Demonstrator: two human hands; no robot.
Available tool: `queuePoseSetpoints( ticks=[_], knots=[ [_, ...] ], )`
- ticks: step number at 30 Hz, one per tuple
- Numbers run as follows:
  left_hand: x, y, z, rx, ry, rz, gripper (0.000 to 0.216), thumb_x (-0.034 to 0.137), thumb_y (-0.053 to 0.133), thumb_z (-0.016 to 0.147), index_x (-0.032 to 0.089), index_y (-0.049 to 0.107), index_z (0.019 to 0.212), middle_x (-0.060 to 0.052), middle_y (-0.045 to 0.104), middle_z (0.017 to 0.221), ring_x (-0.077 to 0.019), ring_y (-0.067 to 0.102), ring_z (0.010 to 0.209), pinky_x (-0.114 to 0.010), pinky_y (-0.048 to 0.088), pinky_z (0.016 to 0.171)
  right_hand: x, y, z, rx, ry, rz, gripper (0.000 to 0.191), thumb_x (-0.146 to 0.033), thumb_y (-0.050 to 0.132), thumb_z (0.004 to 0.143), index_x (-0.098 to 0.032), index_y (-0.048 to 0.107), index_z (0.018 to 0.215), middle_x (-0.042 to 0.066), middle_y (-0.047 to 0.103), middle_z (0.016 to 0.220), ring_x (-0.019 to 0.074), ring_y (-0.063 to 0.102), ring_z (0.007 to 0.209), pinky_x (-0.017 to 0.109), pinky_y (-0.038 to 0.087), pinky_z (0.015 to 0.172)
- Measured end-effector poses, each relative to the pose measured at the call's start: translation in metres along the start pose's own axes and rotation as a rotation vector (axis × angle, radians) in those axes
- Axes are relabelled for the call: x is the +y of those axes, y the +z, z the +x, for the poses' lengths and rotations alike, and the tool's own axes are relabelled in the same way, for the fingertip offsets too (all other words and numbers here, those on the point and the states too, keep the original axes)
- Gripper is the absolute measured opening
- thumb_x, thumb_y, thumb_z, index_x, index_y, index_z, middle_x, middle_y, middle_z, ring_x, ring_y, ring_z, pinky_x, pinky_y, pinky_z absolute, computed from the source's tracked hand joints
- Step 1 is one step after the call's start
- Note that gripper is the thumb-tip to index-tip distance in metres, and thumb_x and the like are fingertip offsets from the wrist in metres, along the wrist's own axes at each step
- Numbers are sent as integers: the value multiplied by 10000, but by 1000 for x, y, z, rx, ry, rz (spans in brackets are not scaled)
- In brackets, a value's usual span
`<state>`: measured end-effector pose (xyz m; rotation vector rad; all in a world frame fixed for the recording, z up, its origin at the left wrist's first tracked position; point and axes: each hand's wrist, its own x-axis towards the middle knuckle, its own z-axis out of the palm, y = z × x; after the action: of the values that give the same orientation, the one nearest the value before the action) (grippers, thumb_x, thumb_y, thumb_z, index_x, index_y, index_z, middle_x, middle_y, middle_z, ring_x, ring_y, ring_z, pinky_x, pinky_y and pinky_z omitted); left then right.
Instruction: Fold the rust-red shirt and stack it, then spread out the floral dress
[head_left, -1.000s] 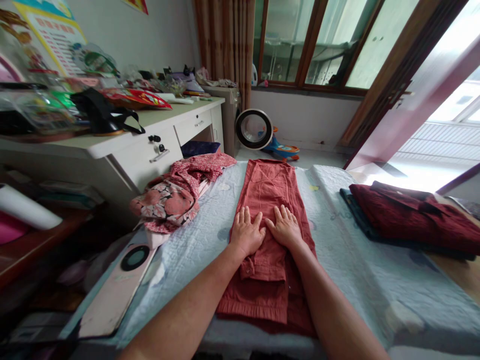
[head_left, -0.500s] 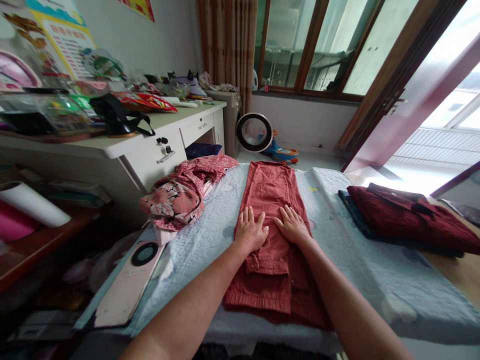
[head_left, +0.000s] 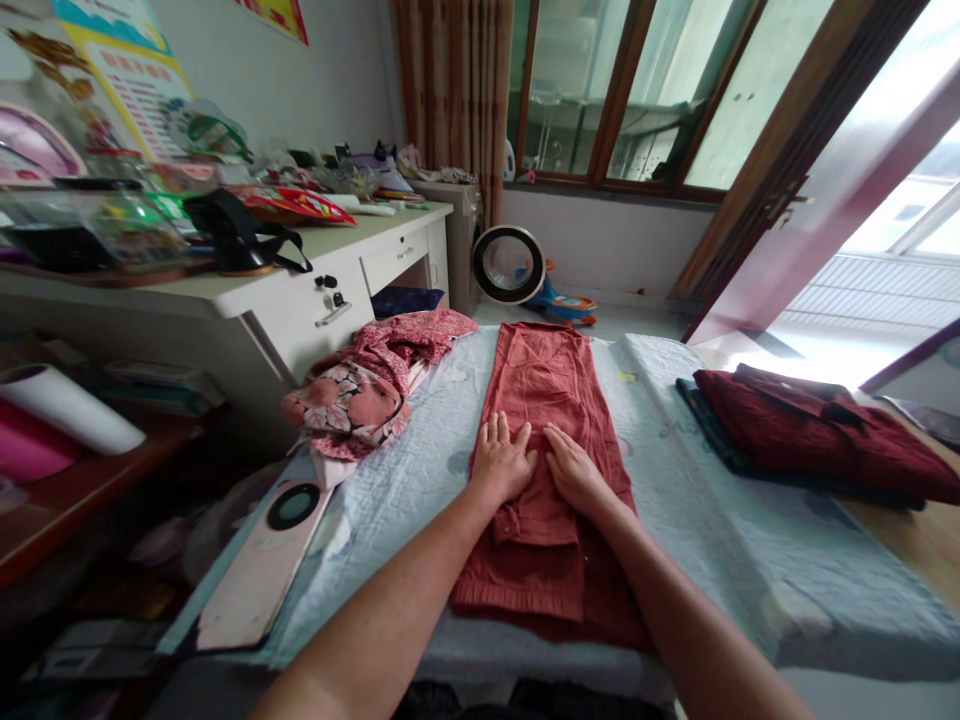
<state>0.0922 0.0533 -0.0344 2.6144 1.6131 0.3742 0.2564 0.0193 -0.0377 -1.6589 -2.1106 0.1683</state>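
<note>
A rust-red garment (head_left: 546, 375) lies folded lengthwise on a pale blue quilted cover (head_left: 675, 560). Its elastic waistband or hem is toward me, and a buttoned cuff-like end lies on top of it. My left hand (head_left: 504, 460) rests flat on the left part of the cloth, fingers pointing away. On the right part lies my right hand (head_left: 574, 465), palm down, fingers close together and angled toward the left hand. Neither hand grips the fabric. The cloth beneath both palms is hidden.
Folded dark red and dark green clothes (head_left: 817, 430) are stacked at the right. A crumpled patterned pink cloth (head_left: 360, 390) lies at the left, by a narrow pale board (head_left: 262, 570). Beyond stands a cluttered white desk (head_left: 300, 300). A round-framed object (head_left: 480, 265) is near the wall.
My right hand has turned and slid slightly left, its fingers now closer together. The left hand stays nearly in place. The garment has barely shifted.
</note>
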Motion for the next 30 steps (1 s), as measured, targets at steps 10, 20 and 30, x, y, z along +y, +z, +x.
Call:
queuePoseSetpoints(
  ticks=[10,20,30],
  knots=[
    [1,-1,-1,33,-5,3,582,456,456,929,231,415,1465,-150,368,1541,-368,298,1431,-524,250,1146,-7,-14,-22,-178,167,-177,554,-406,350,992,-179,377,1497,102,289,1585,240,268,1461,432,252,1176],
    [8,-23,-9,-36,292,-113,368,222,427,938,172,582,1268,-102,532,1417,-202,499,1281,-354,374,1114,-8,-11,-25,-169,190,-215,548,-416,319,1002,-192,371,1500,87,294,1586,222,268,1461,420,234,1173],
    [14,-17,-38,-165,187,-61,615,482,415,956,185,350,1490,-127,309,1580,-302,260,1464,-506,261,1173,-14,-18,-29,-142,177,-241,550,-236,332,943,-144,402,1480,100,344,1561,216,303,1445,421,243,1170]
  ],
)
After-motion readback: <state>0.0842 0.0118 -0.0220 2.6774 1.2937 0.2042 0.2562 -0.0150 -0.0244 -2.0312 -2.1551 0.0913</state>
